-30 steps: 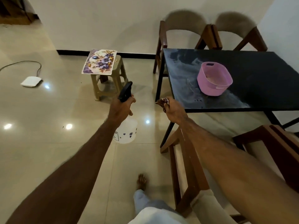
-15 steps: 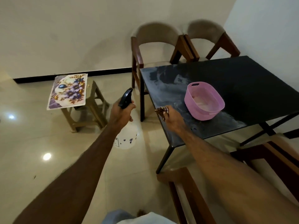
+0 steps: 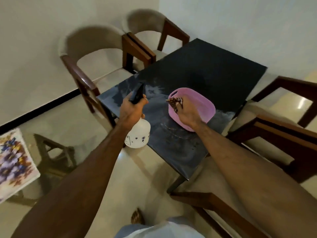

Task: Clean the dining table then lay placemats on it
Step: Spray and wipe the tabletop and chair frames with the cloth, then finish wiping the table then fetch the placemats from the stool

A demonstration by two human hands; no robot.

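Two hands reach over the dark desk [image 3: 214, 69]: left hand [image 3: 131, 110] grips a white spray bottle [image 3: 138, 133], right hand [image 3: 186, 114] pinches a patterned cloth [image 3: 174, 102] above the pink basin [image 3: 208, 110]. Floral placemats [image 3: 13, 162] lie on a stool [image 3: 51, 155] left.

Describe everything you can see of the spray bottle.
The spray bottle has a round, translucent white body that looks like plastic, with small dark printed marks, and a black trigger head. It hangs upright over the near left edge of the dark table. The left hand grips its neck and trigger. Nothing else touches it.
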